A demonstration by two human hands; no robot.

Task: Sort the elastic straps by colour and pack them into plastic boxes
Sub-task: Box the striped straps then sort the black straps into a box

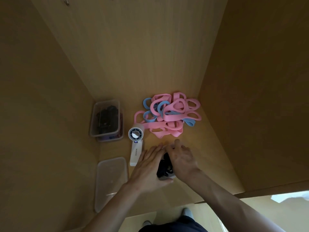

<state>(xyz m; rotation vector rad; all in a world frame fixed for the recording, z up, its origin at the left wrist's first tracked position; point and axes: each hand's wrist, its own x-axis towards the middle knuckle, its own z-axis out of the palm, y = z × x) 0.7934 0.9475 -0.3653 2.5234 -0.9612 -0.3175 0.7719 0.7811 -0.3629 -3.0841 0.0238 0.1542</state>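
Note:
A tangled pile of pink straps [168, 118] with a few blue straps [148, 115] mixed in lies toward the back right of the wooden shelf. In front of it stands a small clear plastic box [172, 176] filled with black straps [164, 166], mostly hidden between my hands. My left hand [148, 168] lies with straight fingers against the box's left side, thumb along its near end. My right hand [181, 159] curls over the box's right and far rim. A second clear box [105, 118] holding black straps stands at the left.
The left box sits stacked on another container [121, 129] with dark red contents. A white handheld fan [136, 144] lies between that stack and my hands. A clear plastic box or lid [111, 181] lies at the front left. Wooden walls close the shelf left, right and behind.

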